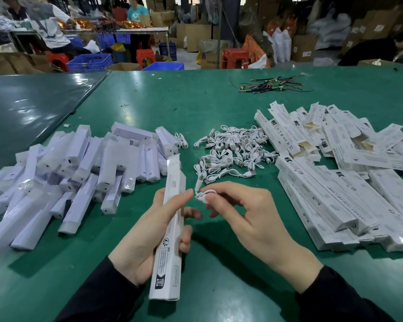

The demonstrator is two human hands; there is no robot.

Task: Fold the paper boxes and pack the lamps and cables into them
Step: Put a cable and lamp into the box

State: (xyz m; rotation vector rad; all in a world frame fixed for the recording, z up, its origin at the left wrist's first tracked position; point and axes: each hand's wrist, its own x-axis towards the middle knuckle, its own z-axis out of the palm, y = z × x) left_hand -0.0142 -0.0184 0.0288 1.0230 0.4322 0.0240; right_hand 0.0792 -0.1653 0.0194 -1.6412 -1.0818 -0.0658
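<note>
holding the box (172, 231) upright-ish in front of the body, the left hand (149, 235) has its fingers and thumb wrapped round the middle of it. the box's long axis runs from about 6 o'clock near the wrist up to 12 o'clock, leaning a touch to the right, and its far end at 12 o'clock looks like the open one, with a flap standing up, though i can't be sure from here. to the left of that, at 9 o'clock on the table (219, 101), lies the heap of wrapped lamps (79, 168). moving right, the right hand (244, 212) pinches a small coiled cable (204, 196) between thumb and fingertips, almost touching the left thumb tip, just beside the box at its 3 o'clock. so the cable sits level with the box's upper part, below the mouth; i'd judge it has to travel up toward 12 o'clock and then slide in along the axis. further right, at 1 o'clock, the loose cable pile (230, 149), and at 3 o'clock the stacked packed boxes (335, 189).
</note>
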